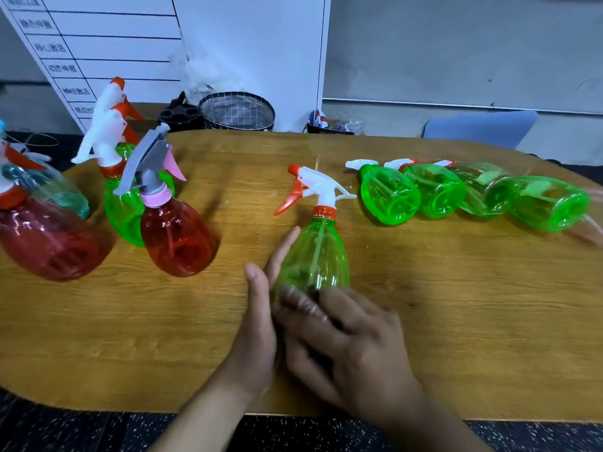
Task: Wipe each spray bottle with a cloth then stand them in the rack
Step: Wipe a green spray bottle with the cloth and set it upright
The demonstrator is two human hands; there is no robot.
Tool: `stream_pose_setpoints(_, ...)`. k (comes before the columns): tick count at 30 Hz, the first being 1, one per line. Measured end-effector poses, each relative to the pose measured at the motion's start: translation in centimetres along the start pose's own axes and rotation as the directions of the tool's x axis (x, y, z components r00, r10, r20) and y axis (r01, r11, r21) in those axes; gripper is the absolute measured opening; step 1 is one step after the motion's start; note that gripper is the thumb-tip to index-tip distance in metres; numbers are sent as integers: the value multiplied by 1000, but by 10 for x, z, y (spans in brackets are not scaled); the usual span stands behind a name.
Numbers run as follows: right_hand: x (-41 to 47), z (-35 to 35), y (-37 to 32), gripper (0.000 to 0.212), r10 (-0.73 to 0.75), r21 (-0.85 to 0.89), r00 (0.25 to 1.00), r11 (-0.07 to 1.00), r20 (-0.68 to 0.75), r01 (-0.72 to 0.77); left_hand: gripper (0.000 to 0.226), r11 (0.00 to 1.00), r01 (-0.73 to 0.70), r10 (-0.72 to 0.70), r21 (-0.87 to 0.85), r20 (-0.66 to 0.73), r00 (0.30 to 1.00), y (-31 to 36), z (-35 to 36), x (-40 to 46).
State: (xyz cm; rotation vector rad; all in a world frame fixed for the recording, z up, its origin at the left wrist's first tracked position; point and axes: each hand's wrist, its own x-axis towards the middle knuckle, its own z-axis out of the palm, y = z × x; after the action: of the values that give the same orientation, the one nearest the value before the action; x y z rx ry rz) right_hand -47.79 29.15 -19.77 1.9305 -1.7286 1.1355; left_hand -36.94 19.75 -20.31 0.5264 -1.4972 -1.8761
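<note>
Both hands are on the green spray bottle (315,256) in the middle of the wooden table (456,305). The left hand (257,324) lies flat against its left side with straight fingers, and the right hand (352,347) curls over the base end, though it's blurry so the exact hold is hard to make out. The bottle's white and orange trigger head (315,187) points away. Off to the right, four green bottles (473,194) lie in a row, touching. On the left stand a red bottle with a grey and pink trigger (169,223), another green one (122,203) behind it and a bigger red bottle (49,239).
</note>
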Motion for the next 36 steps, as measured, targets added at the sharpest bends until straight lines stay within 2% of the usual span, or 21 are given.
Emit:
stream_pose_setpoints(2, -4, 1, -3, 21, -26, 58, 1000, 998, -7, 26, 85, 998, 32, -32, -48, 11, 999, 0, 1, 0)
stream_pose_setpoints(4, 2, -7, 3, 24, 118, 157, 990, 982, -80, -104, 82, 999, 38, -38, -31, -10, 999, 1, 0, -1)
stream_pose_setpoints(7, 17, -16, 26, 29, 398, 236, 894, 907, -208, -349, 86, 998, 18, -17, 67, -13, 1000, -1, -3, -3)
stream_pose_setpoints(10, 18, -7, 32, 31, 509, 312, 845, 839, -162, -446, 87, 992, -20, 17, 123, 25, 1000, -5, -5, -2)
stream_pose_setpoints(12, 13, -1, 25, 31, 470, 267, 875, 864, -119, -428, 89, 997, -5, 2, 75, 30, 1000, -5, -5, -1)
stream_pose_setpoints(16, -2, 0, 10, 29, 202, 177, 978, 966, -59, -189, 82, 1000, 25, -25, -8, -41, 999, -4, -3, 1)
stream_pose_setpoints(19, -10, 3, 3, 26, 28, 124, 999, 992, 34, -31, 82, 996, 55, -58, -67, -42, 997, -2, -2, 2)
stream_pose_setpoints(21, -9, 0, 2, 24, 14, 163, 999, 986, 34, -19, 80, 995, 60, -65, -85, -55, 996, -1, -1, 2)
stream_pose_setpoints(24, -2, -8, 8, 25, 210, 292, 975, 939, -77, -180, 78, 996, 59, -64, -68, -73, 995, 2, -1, 0)
stream_pose_setpoints(27, 8, -9, 18, 27, 465, 469, 869, 814, -171, -343, 93, 999, 40, -39, 11, -91, 995, 6, -3, 0)
stream_pose_setpoints(29, 10, -4, 23, 28, 589, 559, 793, 714, -155, -422, 96, 999, 19, -17, 31, -75, 997, 6, -4, 1)
stream_pose_setpoints(31, 11, 1, 24, 30, 648, 591, 753, 654, -116, -472, 85, 999, 15, -14, 29, -51, 999, 4, -5, 2)
stream_pose_setpoints(33, 10, 6, 23, 31, 664, 579, 741, 645, -102, -498, 71, 999, 35, -35, 1, -69, 997, 2, -7, 3)
stream_pose_setpoints(36, 10, 10, 25, 32, 691, 558, 715, 637, -108, -532, 61, 998, 53, -55, -31, -59, 997, 1, -6, 3)
